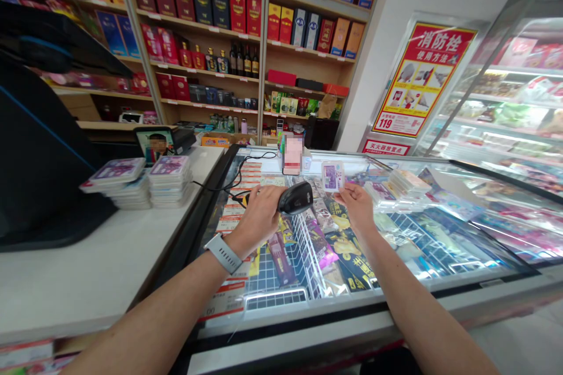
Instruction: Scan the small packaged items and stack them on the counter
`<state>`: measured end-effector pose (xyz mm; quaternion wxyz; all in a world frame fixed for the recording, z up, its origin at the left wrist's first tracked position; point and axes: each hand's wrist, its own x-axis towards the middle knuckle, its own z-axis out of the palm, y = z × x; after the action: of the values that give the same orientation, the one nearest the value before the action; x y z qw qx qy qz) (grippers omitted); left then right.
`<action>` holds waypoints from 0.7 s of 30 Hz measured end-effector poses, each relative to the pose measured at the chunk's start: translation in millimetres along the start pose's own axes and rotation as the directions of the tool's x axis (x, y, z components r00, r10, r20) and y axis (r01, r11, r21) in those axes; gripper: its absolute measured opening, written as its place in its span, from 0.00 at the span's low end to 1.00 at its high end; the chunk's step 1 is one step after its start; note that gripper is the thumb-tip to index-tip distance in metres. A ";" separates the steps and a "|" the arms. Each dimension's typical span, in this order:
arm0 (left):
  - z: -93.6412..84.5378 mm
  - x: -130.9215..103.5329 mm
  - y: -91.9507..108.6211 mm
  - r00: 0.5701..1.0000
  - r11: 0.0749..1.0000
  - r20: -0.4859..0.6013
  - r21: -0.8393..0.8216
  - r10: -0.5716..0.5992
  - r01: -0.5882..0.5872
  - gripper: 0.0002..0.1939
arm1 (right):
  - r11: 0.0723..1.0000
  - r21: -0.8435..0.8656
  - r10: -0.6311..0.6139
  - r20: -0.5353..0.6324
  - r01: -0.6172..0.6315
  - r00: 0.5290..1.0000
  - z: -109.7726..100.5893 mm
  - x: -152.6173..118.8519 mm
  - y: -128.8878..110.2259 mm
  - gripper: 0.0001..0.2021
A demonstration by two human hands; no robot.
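Note:
My left hand, with a watch on its wrist, is wrapped round a black barcode scanner whose head points right. In my right hand a flat clear package with a purple-and-white label is pinched by its lower right corner. Both hands are over the glass top of a chest freezer; scanner and package are apart. Right of my right hand, more flat packages lie stacked on the glass. Upright behind the scanner stands a phone with a pinkish screen.
Stacks of similar flat packages stand on the white counter at left, by a dark monitor. The scanner's black cable trails left across the freezer edge. Shelves of boxed bottles line the back; a lit glass-front cooler stands at right.

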<state>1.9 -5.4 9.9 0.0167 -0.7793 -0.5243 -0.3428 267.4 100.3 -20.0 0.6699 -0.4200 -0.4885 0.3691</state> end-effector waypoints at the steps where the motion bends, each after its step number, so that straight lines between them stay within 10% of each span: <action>1: -0.1 -0.1 0.5 1.000 1.000 0.003 -0.003 0.000 0.000 0.30 | 1.000 -0.002 0.000 -0.002 0.000 1.000 0.3 -0.3 -0.6 0.27; 21: -1.0 -1.9 2.0 1.000 1.000 0.017 -0.016 0.012 -0.012 0.30 | 0.999 0.028 0.047 -0.027 -0.047 0.999 0.1 -7.3 -20.4 0.29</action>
<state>2.6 -8.2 10.4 0.0079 -0.7855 -0.5170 -0.3401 267.2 86.0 -3.7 0.6734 -0.4273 -0.4640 0.3855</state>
